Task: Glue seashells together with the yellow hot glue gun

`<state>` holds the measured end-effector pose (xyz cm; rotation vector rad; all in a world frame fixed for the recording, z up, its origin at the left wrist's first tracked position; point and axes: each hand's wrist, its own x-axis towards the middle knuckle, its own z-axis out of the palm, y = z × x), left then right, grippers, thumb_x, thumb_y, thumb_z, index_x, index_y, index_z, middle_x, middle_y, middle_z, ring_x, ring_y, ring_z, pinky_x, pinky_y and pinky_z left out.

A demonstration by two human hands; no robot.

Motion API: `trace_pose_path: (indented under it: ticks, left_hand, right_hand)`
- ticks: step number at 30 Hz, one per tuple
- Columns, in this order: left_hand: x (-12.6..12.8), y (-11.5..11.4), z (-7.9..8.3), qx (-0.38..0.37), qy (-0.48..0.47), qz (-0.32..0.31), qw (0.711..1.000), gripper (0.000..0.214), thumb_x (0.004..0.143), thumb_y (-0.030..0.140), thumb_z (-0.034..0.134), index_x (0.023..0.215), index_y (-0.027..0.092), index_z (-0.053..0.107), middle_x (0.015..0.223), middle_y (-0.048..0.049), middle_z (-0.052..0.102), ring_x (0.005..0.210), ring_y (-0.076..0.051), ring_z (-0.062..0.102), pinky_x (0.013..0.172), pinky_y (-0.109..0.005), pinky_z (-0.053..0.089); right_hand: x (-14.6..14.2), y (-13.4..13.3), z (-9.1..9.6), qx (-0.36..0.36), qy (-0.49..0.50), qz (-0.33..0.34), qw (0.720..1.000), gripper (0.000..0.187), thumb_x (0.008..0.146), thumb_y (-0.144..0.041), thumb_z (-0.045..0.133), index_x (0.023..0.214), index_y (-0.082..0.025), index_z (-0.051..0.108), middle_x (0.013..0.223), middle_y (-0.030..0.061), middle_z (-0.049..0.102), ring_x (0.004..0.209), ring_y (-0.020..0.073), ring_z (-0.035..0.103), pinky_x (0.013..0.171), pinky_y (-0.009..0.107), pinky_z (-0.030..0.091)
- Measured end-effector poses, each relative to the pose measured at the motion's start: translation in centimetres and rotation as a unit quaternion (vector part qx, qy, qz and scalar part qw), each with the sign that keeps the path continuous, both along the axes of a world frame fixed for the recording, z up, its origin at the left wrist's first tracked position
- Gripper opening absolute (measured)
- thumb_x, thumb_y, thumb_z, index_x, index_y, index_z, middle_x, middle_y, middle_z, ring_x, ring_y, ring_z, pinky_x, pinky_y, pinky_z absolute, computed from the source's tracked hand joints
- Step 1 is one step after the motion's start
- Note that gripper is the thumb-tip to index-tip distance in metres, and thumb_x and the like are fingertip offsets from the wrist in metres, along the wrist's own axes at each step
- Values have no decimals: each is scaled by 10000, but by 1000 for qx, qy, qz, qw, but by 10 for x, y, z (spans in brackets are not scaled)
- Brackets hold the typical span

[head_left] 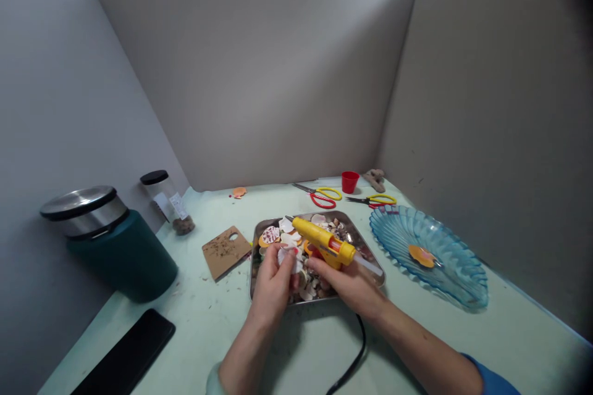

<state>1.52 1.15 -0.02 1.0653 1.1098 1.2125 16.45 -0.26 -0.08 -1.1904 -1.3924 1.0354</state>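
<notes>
My right hand (345, 284) is wrapped round the handle of a yellow hot glue gun (319, 236), its nozzle pointing up and to the left. A pale glue stick (368, 264) sticks out of the gun's back end. Between the fingers of my left hand (273, 281) is a thin white cut-out piece (287, 259) with a small red spot; its full shape is partly hidden. Both hands are over a metal tray (356, 219) filled with shells and white and orange cut-out pieces. A black cord (356, 358) runs below my right hand toward the front edge.
Left of the tray are a brown board (222, 256), a dark teal bottle (125, 253), a lidded clear jar (169, 203) and a black phone (132, 352). Scissors (324, 194), a second pair of scissors (375, 200) and a red cup (349, 182) lie behind. A blue glass dish (463, 259) stands right.
</notes>
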Motion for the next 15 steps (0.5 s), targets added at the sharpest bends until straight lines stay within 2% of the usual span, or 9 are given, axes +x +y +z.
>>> trace_pose_path:
  ticks: [2,4,7,9,15]
  left_hand:
    - [-1,1,-1,0,-30,2,1000,442,730,558,695,905,212,482,511,96,484,386,-57,389,378,-155,254]
    - [-2,1,-2,0,-56,5,998,442,746,552,684,936,213,473,482,94,494,371,-60,373,377,-156,256]
    - [-4,2,-1,4,-93,12,996,449,743,529,699,956,206,472,476,89,512,369,-59,373,381,-157,270]
    - [-5,3,0,7,-117,16,993,436,738,495,718,951,199,480,488,89,514,380,-57,382,388,-154,284]
    - [-7,3,4,-7,-186,23,982,392,721,405,760,922,181,509,591,74,558,385,-38,406,387,-157,301]
  right_hand:
    - [2,0,1,-9,2,12,1000,280,834,-434,648,986,-210,720,719,19,687,661,201,630,568,304,527]
    - [4,0,3,-10,-5,33,999,293,845,-436,642,1022,-218,728,786,34,720,712,222,660,616,330,560]
    - [7,1,8,24,-37,68,997,318,850,-393,653,1115,-231,717,1046,54,742,981,273,670,892,408,545]
    - [9,3,10,51,-59,82,994,353,849,-365,655,1169,-224,701,1155,62,719,1083,292,642,982,434,501]
    - [13,8,8,85,-115,90,986,331,858,-337,618,1140,-185,702,1093,73,739,1047,294,663,927,409,539]
